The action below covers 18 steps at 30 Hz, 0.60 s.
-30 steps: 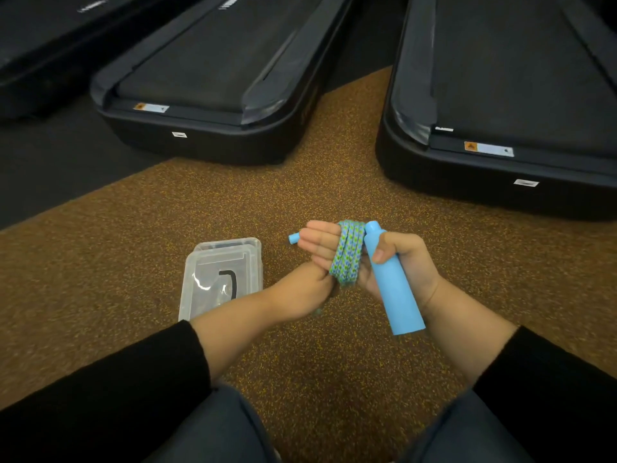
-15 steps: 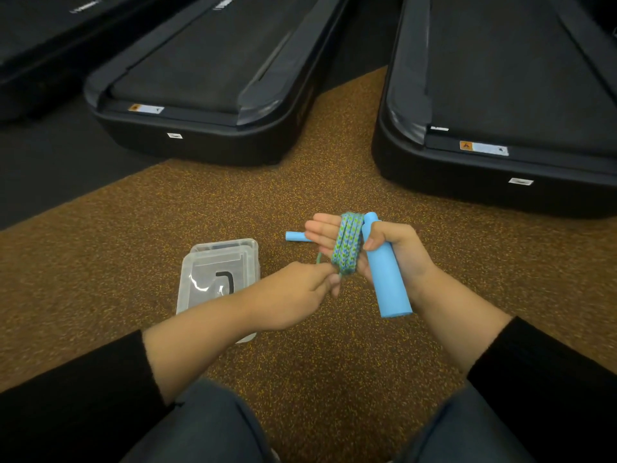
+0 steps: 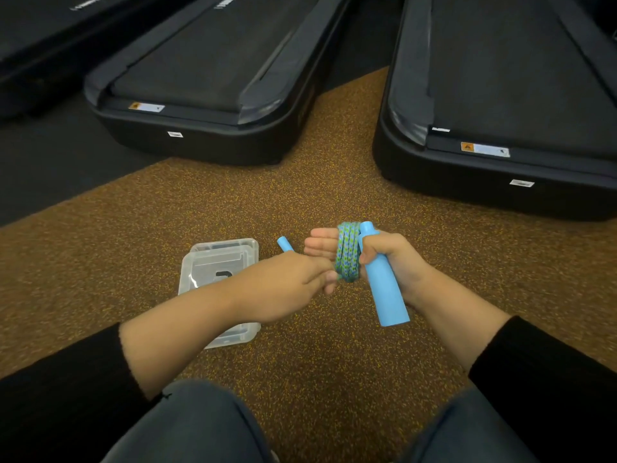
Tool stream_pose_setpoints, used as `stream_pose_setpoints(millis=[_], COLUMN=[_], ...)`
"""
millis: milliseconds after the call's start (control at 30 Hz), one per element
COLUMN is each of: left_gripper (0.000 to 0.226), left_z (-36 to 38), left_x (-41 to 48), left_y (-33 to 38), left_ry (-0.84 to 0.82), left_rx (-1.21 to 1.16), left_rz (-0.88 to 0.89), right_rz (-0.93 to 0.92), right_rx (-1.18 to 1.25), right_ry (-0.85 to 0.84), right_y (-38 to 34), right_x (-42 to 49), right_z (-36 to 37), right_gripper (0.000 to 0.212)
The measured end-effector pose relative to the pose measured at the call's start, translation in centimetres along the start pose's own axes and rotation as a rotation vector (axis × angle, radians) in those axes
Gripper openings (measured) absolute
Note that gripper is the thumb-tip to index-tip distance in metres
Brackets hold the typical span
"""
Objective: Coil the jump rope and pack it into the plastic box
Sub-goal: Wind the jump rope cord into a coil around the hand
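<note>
Speckled brown gym flooring (image 3: 300, 202) between dark treadmills (image 3: 213, 78). Jump rope (image 3: 348, 253) coiled round flat right hand (image 3: 384, 262), thumb pinning blue handle (image 3: 384, 289) as anchor; left hand (image 3: 293, 282) pinched on rope's tail, second handle (image 3: 285, 244) poking past it. Plastic box (image 3: 217, 265) lidded on floor just left, handy for packing

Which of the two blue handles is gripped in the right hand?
The large handle, held in the right hand beside the coiled rope; the other handle pokes out behind the left hand.

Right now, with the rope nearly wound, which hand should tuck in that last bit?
Left hand, probably. It is already pinching at the bottom of the rope coil, with the second handle just behind it. The right hand is occupied: the coil wraps its fingers and its thumb pins the blue handle.
</note>
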<state>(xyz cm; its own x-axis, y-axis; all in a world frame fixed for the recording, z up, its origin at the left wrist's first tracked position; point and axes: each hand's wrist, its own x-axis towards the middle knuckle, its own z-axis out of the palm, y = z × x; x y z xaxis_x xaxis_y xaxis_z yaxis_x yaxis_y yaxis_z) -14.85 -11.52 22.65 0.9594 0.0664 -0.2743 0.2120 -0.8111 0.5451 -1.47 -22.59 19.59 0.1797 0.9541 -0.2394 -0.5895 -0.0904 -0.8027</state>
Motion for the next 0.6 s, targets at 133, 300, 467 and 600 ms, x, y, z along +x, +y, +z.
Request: stream_pose_setpoints(millis=[133, 300, 467, 600], left_gripper=[0.027, 0.033, 0.040, 0.042], left_z=[-0.6, -1.4, -2.0, -2.4], left_x=[-0.2, 0.0, 0.3, 0.6], left_y=[0.0, 0.1, 0.4, 0.5], left_ry=[-0.016, 0.025, 0.065, 0.078], left_rx=[0.008, 0.053, 0.088, 0.060], left_rz=[0.008, 0.022, 0.014, 0.011], right_rz=[0.021, 0.004, -0.035, -0.042], right_rx=[-0.227, -0.248, -0.228, -0.263], right_ry=[-0.008, 0.149, 0.115, 0.137], right_y=[0.9, 1.7, 1.7, 2.3], right_x=[0.6, 0.6, 0.4, 0.8], right_z=[-0.6, -0.3, 0.0, -0.5], right_gripper=[0.060, 0.044, 0.029, 0.054])
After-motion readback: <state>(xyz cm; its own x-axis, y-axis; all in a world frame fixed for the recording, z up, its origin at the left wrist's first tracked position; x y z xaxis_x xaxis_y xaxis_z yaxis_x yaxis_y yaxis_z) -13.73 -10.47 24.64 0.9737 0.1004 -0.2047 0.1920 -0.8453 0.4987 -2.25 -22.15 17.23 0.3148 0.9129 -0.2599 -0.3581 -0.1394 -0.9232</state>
